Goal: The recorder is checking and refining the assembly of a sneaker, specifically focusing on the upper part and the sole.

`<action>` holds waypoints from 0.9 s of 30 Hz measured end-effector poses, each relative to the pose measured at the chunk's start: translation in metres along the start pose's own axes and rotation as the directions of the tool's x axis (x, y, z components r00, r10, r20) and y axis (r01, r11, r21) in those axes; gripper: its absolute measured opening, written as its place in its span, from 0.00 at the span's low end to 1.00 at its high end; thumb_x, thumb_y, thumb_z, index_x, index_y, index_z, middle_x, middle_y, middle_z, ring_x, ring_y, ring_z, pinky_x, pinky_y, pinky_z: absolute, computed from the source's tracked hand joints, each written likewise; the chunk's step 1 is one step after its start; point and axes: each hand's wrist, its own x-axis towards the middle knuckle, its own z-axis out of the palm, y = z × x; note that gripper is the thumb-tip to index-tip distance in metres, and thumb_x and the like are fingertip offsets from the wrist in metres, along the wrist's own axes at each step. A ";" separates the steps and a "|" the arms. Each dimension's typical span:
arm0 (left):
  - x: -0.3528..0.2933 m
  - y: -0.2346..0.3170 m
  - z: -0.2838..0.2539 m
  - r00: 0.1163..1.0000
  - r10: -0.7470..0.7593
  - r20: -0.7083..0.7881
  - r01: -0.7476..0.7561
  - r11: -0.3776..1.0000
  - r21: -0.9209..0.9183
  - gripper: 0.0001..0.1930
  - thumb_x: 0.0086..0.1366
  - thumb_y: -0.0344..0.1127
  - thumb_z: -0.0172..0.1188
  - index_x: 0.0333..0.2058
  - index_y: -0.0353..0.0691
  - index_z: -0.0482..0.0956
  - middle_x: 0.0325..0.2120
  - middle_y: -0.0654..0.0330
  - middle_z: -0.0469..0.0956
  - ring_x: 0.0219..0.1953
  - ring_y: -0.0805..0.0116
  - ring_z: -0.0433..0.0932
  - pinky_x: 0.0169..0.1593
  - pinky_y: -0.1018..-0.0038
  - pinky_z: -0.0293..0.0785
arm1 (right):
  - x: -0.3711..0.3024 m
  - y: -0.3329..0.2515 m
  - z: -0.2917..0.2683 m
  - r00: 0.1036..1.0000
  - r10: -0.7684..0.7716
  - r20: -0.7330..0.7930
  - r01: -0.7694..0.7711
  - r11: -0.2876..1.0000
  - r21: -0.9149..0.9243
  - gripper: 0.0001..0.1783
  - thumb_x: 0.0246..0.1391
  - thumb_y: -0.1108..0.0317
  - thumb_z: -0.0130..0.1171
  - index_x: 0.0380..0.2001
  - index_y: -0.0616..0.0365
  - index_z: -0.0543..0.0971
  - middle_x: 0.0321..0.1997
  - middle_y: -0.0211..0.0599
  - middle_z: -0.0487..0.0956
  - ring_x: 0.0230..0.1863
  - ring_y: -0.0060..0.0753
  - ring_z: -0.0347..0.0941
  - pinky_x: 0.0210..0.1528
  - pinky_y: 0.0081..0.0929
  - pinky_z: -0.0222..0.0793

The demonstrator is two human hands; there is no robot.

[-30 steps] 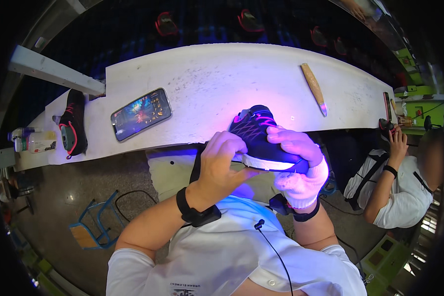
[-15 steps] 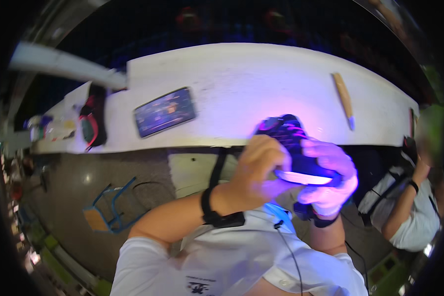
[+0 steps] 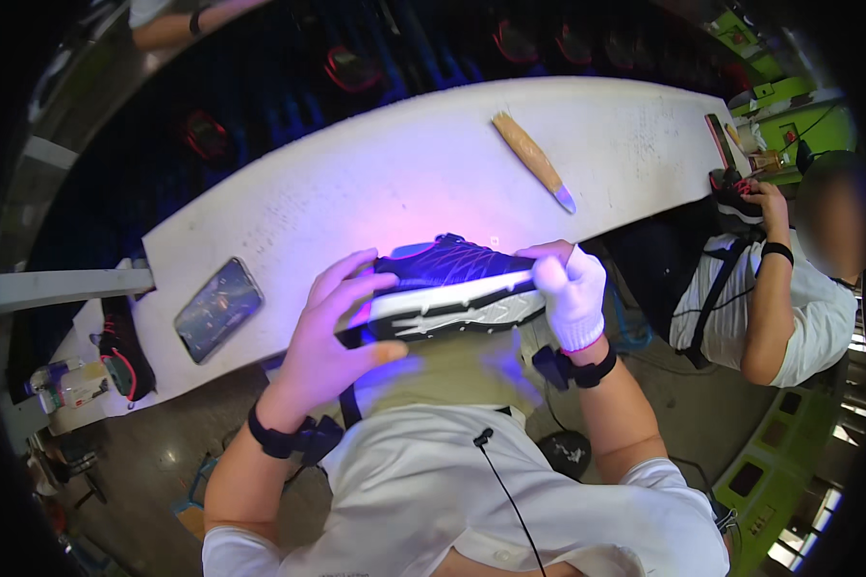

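Note:
A dark sneaker with pinkish-purple trim (image 3: 443, 266) is held sideways near the front edge of the white table, its white-and-black sole turned toward me. At its toe end, my right hand (image 3: 575, 293), in a white glove, is closed on the shoe. My bare left hand (image 3: 335, 327) is by the heel end with fingers and thumb spread apart. Its fingertips overlap the heel's edge in the picture; whether they press on it, I cannot tell. Purple light falls on the shoe and both hands.
On the table (image 3: 635, 125) lie a wooden-handled brush (image 3: 534, 162) and a phone (image 3: 218, 310). Another dark shoe (image 3: 125, 358) stands at the far left. More shoes (image 3: 351, 69) are in the dark area behind. At right, a co-worker (image 3: 741, 288) handles a shoe (image 3: 736, 197).
The sneaker has moved left and turned lengthwise across my front, sole now toward me. My left hand has opened and shifted to the heel end; my right hand still holds the shoe. My view has swung right.

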 end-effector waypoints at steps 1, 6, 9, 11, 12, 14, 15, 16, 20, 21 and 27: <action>0.001 0.008 -0.019 0.994 -0.029 0.104 0.017 0.993 0.116 0.44 0.47 0.37 0.83 0.65 0.42 0.76 0.69 0.49 0.68 0.73 0.51 0.64 0.74 0.60 0.63 | 0.004 0.004 0.012 0.987 0.159 -0.034 -0.152 0.976 0.154 0.11 0.64 0.68 0.63 0.40 0.66 0.86 0.32 0.34 0.85 0.31 0.25 0.81 0.39 0.25 0.78; -0.004 0.063 -0.060 0.925 0.371 -0.086 -0.337 0.902 0.269 0.40 0.44 0.32 0.84 0.60 0.40 0.81 0.53 0.53 0.84 0.56 0.54 0.82 0.63 0.61 0.75 | 0.019 -0.006 0.081 0.956 -0.019 0.293 -0.035 0.983 0.178 0.31 0.68 0.47 0.62 0.59 0.63 0.75 0.46 0.40 0.82 0.46 0.32 0.82 0.51 0.31 0.78; 0.008 0.076 -0.047 0.951 0.284 -0.119 -0.227 0.909 0.350 0.39 0.41 0.41 0.86 0.55 0.39 0.82 0.45 0.51 0.83 0.49 0.51 0.82 0.55 0.62 0.77 | 0.032 -0.044 0.085 0.871 -0.414 0.266 0.350 0.901 0.257 0.34 0.54 0.48 0.71 0.58 0.58 0.76 0.51 0.41 0.78 0.52 0.37 0.79 0.55 0.38 0.76; 0.014 0.076 -0.043 0.963 0.218 -0.157 -0.150 0.920 0.362 0.39 0.40 0.50 0.86 0.50 0.38 0.82 0.42 0.49 0.83 0.47 0.51 0.82 0.53 0.62 0.77 | 0.044 -0.070 0.089 0.827 -0.455 0.329 0.444 0.889 0.115 0.34 0.45 0.53 0.77 0.54 0.56 0.78 0.50 0.41 0.77 0.52 0.41 0.78 0.56 0.39 0.75; 0.015 0.074 -0.043 0.982 0.123 -0.141 -0.054 0.907 0.417 0.40 0.40 0.53 0.86 0.49 0.37 0.82 0.40 0.49 0.84 0.45 0.51 0.84 0.52 0.61 0.78 | 0.051 -0.080 0.091 0.791 -0.503 0.349 0.482 0.863 0.152 0.33 0.42 0.56 0.78 0.51 0.55 0.80 0.49 0.40 0.76 0.51 0.41 0.78 0.55 0.39 0.75; 0.016 0.070 -0.050 0.992 0.085 -0.089 -0.037 0.893 0.448 0.40 0.41 0.49 0.87 0.51 0.35 0.81 0.40 0.52 0.85 0.43 0.57 0.85 0.52 0.65 0.79 | 0.055 -0.091 0.102 0.773 -0.545 0.324 0.494 0.838 0.232 0.22 0.47 0.59 0.74 0.44 0.58 0.82 0.45 0.39 0.78 0.47 0.41 0.78 0.51 0.36 0.76; 0.014 0.067 -0.054 0.998 -0.013 -0.064 0.042 0.876 0.480 0.40 0.43 0.44 0.88 0.53 0.33 0.80 0.40 0.55 0.87 0.42 0.62 0.86 0.52 0.68 0.80 | 0.056 -0.091 0.108 0.828 -0.474 0.301 0.384 0.869 0.312 0.19 0.50 0.61 0.72 0.42 0.59 0.82 0.42 0.39 0.78 0.45 0.41 0.79 0.50 0.35 0.76; 0.012 0.065 -0.058 0.998 -0.048 -0.044 0.063 0.866 0.496 0.40 0.43 0.44 0.88 0.53 0.33 0.80 0.40 0.55 0.87 0.42 0.62 0.86 0.52 0.68 0.80 | 0.056 -0.089 0.114 0.867 -0.399 0.298 0.274 0.881 0.385 0.16 0.52 0.62 0.70 0.40 0.60 0.82 0.39 0.39 0.79 0.43 0.41 0.79 0.49 0.34 0.76; 0.005 0.056 -0.063 0.987 -0.037 -0.153 0.093 0.922 0.377 0.37 0.43 0.55 0.85 0.45 0.33 0.83 0.32 0.50 0.87 0.36 0.53 0.88 0.46 0.64 0.81 | 0.066 -0.072 0.132 0.938 -0.161 0.306 -0.209 0.439 0.874 0.13 0.66 0.61 0.54 0.35 0.62 0.74 0.35 0.39 0.71 0.39 0.33 0.67 0.47 0.32 0.68; 0.003 0.053 -0.063 0.986 -0.062 -0.158 0.108 0.947 0.302 0.36 0.44 0.53 0.85 0.45 0.33 0.83 0.32 0.50 0.87 0.36 0.53 0.88 0.46 0.64 0.82 | 0.070 -0.069 0.135 0.940 -0.152 0.306 -0.210 0.451 0.868 0.13 0.66 0.61 0.54 0.35 0.62 0.74 0.35 0.39 0.71 0.39 0.33 0.67 0.47 0.32 0.68; 0.002 0.040 -0.060 0.971 -0.063 -0.232 0.123 0.959 0.256 0.33 0.46 0.51 0.85 0.43 0.32 0.82 0.33 0.50 0.87 0.37 0.53 0.88 0.46 0.64 0.82 | 0.091 -0.079 0.147 0.796 -0.231 0.559 -0.458 0.375 0.806 0.12 0.66 0.61 0.53 0.35 0.59 0.74 0.37 0.35 0.70 0.38 0.29 0.66 0.45 0.27 0.65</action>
